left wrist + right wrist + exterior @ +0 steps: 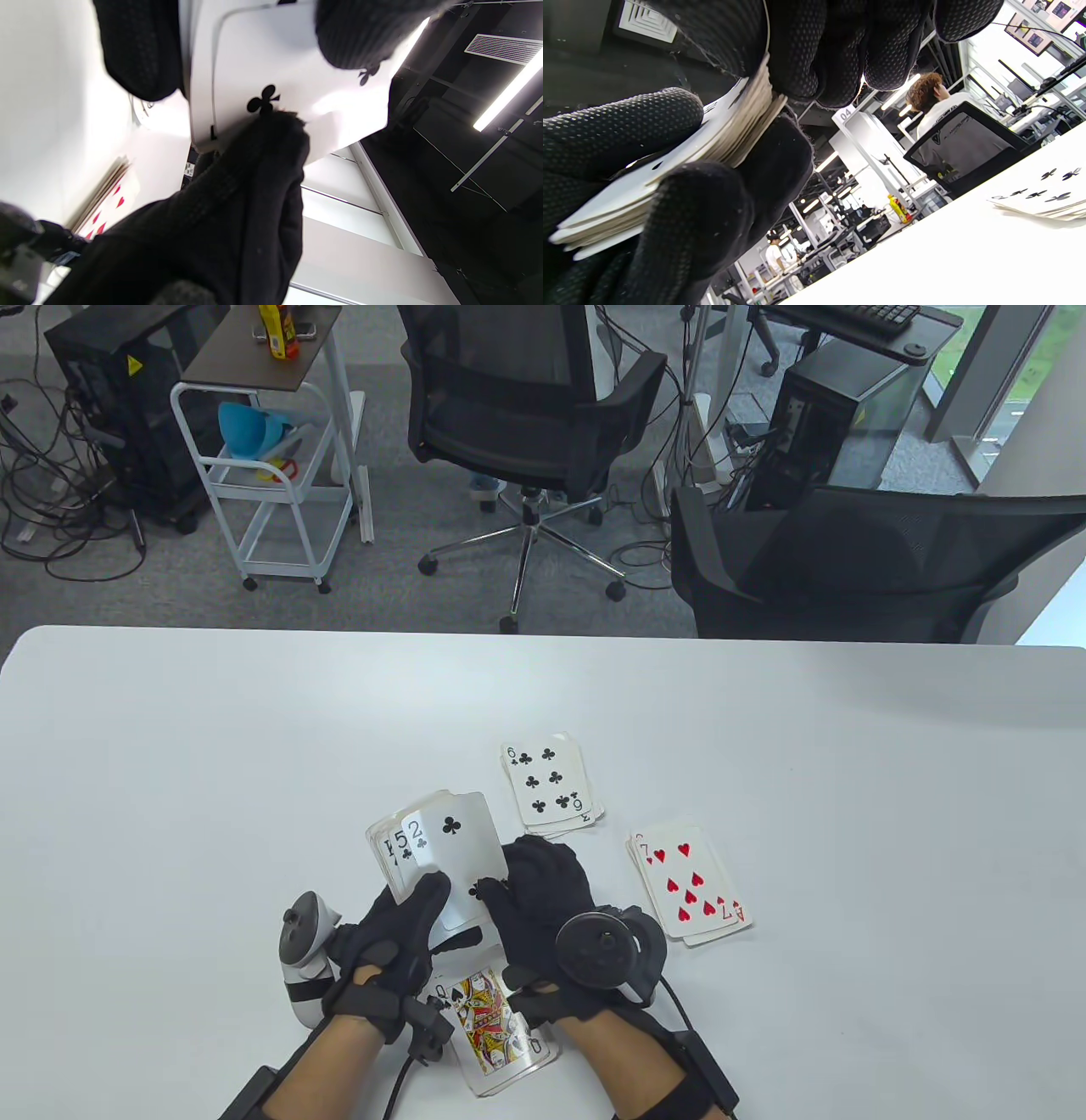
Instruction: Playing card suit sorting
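- My left hand [394, 937]: gloved, tracker on its back, fingers curled round the lower edge of a fanned deck [437, 857] held face up above the table [170, 780]. Thumb lies across the card faces.
- My right hand [543, 912]: gloved, tracker on its back, fingers pinching the right edge of the top card, the 2 of clubs [458, 848]. The 2 hands meet at the deck, touching or nearly so.
- Fanned deck: a 5 of clubs index and a K index show just left of the 2. In the right wrist view the stack's edges [729, 140] sit clamped between gloved fingers [619, 123].
- In the left wrist view, the 2 of clubs [292, 76] fills the top, with a fingertip [271, 140] pressed on 1 pip.
- Clubs pile [551, 785]: face up on the table beyond my right hand, 6 of clubs on top, slightly splayed.
- Hearts pile [691, 886]: face up to the right of my right hand, 7 of hearts on top, an ace corner showing beneath.
- Queen card [492, 1018]: face up on the table between my wrists, near the front edge; suit looks black, partly hidden by my left wrist strap.
- Beyond the table: 2 black office chairs [526, 398], a white trolley [271, 466], computer towers and floor cables.
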Motion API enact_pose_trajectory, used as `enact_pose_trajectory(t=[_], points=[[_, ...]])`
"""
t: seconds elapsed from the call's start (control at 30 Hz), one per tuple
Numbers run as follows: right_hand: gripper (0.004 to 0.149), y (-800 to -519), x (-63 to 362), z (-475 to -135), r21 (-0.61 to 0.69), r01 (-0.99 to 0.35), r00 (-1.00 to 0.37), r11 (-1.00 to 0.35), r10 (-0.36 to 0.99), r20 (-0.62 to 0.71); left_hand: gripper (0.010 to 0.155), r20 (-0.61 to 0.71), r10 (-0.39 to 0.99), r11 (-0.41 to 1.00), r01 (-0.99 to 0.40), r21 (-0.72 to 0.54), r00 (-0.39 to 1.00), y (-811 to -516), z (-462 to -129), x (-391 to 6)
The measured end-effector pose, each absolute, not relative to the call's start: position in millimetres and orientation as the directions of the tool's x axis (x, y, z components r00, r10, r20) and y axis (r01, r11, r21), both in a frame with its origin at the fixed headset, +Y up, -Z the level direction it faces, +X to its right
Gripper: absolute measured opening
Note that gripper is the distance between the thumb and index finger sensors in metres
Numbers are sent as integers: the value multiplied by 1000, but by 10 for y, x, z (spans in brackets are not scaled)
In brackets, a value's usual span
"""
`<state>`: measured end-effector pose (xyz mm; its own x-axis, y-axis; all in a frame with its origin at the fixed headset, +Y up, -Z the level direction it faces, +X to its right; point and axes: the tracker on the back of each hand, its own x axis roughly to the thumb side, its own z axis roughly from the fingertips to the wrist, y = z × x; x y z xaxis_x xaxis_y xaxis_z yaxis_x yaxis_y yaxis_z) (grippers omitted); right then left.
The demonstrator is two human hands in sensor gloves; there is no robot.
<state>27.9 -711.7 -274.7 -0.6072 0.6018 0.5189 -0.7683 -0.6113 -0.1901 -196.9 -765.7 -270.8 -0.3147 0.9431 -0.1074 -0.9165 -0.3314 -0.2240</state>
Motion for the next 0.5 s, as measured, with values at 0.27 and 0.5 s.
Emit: enact_pose_trajectory(t=[0.27, 0.5], points=[[42, -7151, 326, -2786, -190, -772, -608, -607, 616, 501, 56, -121, 927, -375, -899, -225, -356, -7610, -2692, -1999], [46, -7174, 378, -2830, -161, -766, -611, -623, 626, 486, 55, -109, 927, -373, -907, -197, -358, -7604, -2695, -2031]])
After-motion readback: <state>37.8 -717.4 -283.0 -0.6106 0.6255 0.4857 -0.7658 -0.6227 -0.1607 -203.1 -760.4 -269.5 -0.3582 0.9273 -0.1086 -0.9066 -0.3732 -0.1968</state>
